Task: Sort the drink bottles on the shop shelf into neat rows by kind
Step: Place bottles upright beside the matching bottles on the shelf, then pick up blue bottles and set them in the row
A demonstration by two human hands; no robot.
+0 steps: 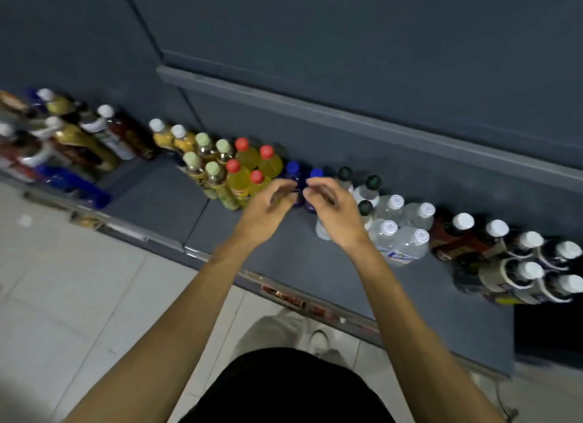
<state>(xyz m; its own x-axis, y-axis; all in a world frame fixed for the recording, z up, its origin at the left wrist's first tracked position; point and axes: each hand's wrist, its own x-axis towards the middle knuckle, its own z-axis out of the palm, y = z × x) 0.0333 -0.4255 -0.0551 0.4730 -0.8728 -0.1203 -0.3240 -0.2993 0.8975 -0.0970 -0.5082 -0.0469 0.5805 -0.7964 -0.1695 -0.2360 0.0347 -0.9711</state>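
Bottles stand in groups along a low dark grey shelf (164, 198). From left: yellow bottles with red caps (247, 157), blue-capped dark blue bottles (293, 170), clear bottles with dark green caps (367, 189), clear water bottles with white caps (410, 233), dark bottles with white caps (463, 230). My left hand (268, 208) and my right hand (334, 208) hover side by side over the front blue bottles, fingers loosely curled. The hands hide the front blue bottles, so I cannot tell whether either hand holds one.
Further left stand pale-green-capped tea bottles (205, 164) and a cluster of mixed brown and gold bottles (79, 132). The shelf's front edge carries a price strip (284, 296). A dark back panel rises behind. Pale floor tiles (63, 296) lie below.
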